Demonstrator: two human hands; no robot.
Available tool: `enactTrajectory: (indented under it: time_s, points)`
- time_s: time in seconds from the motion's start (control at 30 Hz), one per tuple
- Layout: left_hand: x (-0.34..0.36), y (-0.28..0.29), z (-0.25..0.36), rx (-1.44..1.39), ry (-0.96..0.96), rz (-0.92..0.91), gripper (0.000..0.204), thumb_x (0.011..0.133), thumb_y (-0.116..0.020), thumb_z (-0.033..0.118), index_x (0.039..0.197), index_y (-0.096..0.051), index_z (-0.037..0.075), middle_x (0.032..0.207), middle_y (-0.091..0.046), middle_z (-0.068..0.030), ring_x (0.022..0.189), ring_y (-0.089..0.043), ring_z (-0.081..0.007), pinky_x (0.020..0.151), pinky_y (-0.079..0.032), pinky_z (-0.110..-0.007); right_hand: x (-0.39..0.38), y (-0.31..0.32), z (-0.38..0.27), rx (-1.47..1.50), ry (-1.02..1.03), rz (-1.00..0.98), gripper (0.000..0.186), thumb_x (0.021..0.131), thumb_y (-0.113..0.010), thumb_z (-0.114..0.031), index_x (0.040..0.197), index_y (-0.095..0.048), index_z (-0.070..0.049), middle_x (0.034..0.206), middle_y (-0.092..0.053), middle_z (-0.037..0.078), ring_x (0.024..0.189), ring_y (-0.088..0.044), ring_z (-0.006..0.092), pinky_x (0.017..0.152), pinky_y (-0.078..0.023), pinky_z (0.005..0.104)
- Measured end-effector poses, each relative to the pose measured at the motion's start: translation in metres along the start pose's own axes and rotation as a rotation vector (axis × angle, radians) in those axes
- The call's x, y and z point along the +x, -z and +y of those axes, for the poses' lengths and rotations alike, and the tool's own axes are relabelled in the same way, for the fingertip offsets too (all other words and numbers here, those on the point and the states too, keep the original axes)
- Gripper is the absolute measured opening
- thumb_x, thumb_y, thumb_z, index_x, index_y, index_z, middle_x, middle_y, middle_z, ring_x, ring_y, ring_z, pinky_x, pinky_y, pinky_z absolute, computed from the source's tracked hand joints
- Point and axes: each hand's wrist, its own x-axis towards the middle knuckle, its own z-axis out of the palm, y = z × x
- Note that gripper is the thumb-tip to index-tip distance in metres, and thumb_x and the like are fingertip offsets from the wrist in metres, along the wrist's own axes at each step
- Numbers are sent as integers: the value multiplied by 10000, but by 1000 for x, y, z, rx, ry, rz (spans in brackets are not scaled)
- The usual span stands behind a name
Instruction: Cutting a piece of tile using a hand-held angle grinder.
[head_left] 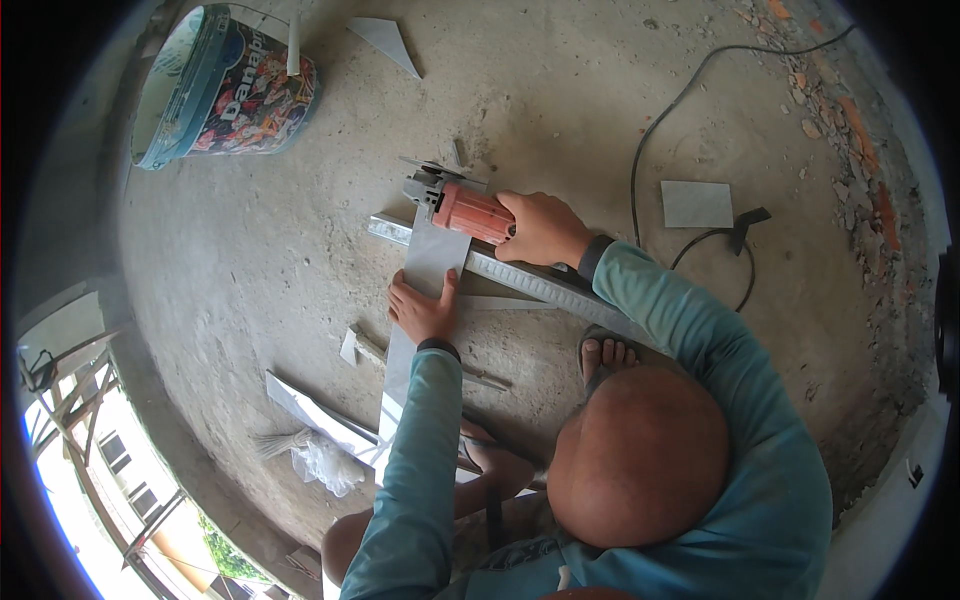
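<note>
My right hand (pixel 545 228) is wrapped round the red body of an angle grinder (pixel 468 212). The grinder's metal head and disc lie at the far end of a long grey tile strip (pixel 437 255); whether the disc touches it, I cannot tell. With thumb and fingers on opposite edges, my left hand (pixel 424 308) grips the strip nearer to me. A perforated metal bar (pixel 520 283) passes crosswise under the strip, just on the near side of the grinder.
A paint bucket (pixel 180 110) lies tipped at far left. Tile offcuts (pixel 388 42) and a grey tile piece (pixel 697 205) lie on the concrete floor. A black cable (pixel 640 150) curves at right, near rubble (pixel 855 150). A clear plastic bag (pixel 328 465) sits near left. My bare-toed foot (pixel 607 352) is beside the bar.
</note>
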Motion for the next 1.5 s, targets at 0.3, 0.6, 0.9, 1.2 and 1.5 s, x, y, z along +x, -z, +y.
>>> enactTrajectory:
  time_s: [0.3,0.6,0.9,1.2,1.5]
  points:
    - [1,-1,-1,22,5,1,923,720,-687,697,1266,-460,-11,1191,-544,-188,1173,-499,-372,1008,-339,-497,1,3,-1,-10,9,-12,469,625,-742,-312,984,-598,-46,849,-682,198,817,-655,412,729,-518,477]
    - [0,0,0,8,3,2,924,719,-683,706,1260,-462,-10,1193,-544,-190,1175,-498,-376,1009,-341,-500,1,4,1,-12,4,-26,460,631,-743,-308,981,-598,-48,848,-680,197,818,-656,409,728,-518,476]
    - [1,0,-1,19,10,7,920,719,-681,706,1253,-468,-12,1188,-546,-187,1171,-500,-373,1011,-340,-496,0,5,0,-30,2,-36,491,628,-748,-321,1012,-601,-53,865,-688,194,830,-663,406,743,-527,473]
    - [1,0,0,13,17,1,919,716,-686,702,1257,-466,-8,1185,-549,-186,1165,-505,-374,1010,-339,-500,0,3,3,-35,2,-29,518,626,-753,-332,1036,-605,-54,874,-689,198,832,-664,406,748,-529,471]
    - [1,-1,0,9,20,6,915,716,-694,693,1256,-468,-10,1191,-549,-191,1175,-502,-377,1008,-345,-506,-1,4,3,-33,-14,-46,522,625,-754,-333,1039,-607,-50,884,-687,202,844,-662,406,756,-527,468]
